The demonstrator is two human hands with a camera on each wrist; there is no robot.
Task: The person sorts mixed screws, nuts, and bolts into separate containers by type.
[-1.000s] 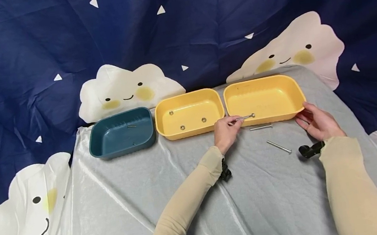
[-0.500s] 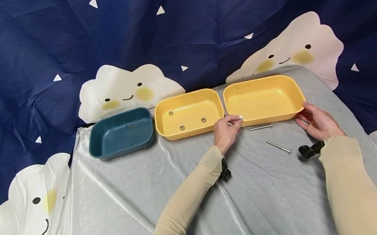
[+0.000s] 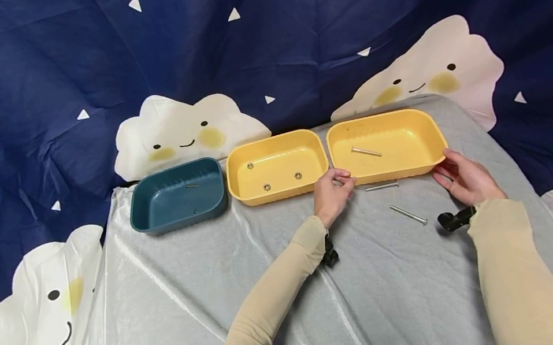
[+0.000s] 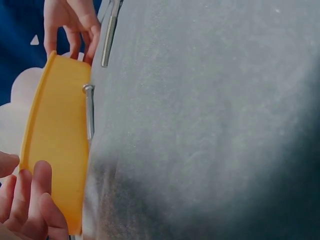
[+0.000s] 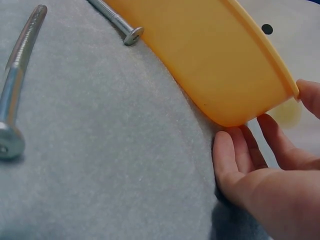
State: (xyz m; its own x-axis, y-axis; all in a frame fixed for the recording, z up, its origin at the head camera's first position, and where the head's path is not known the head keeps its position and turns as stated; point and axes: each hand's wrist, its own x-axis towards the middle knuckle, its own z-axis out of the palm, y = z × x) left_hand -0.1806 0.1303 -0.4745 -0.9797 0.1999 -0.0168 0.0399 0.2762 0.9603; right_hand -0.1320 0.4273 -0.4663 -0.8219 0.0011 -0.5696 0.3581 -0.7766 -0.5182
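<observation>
A long metal bolt (image 3: 366, 152) lies inside the right-hand yellow bin (image 3: 392, 175). My left hand (image 3: 332, 194) is at this bin's front left corner, holding nothing, its fingertips right at the rim. In the left wrist view its relaxed fingers (image 4: 42, 182) overlap the bin's outer wall. My right hand (image 3: 468, 179) holds the front right corner, thumb at the rim and fingers against the outside. A second bolt (image 3: 382, 186) lies on the cloth along the bin's front wall. Nearer me, a third bolt (image 3: 408, 214) lies at a slant.
Left of my left hand stands a smaller yellow bin (image 3: 279, 196) with three hex nuts (image 3: 298, 175) inside. Beyond it, a dark blue bin (image 3: 178, 223) holds a thin metal piece (image 3: 192, 186) and another tiny one. Grey cloth (image 3: 377, 299) covers the table; a patterned curtain hangs behind.
My left hand has let go of the bolt it held over the rim, and that bolt now lies in the right-hand yellow bin. My right hand has stayed at the corner.
</observation>
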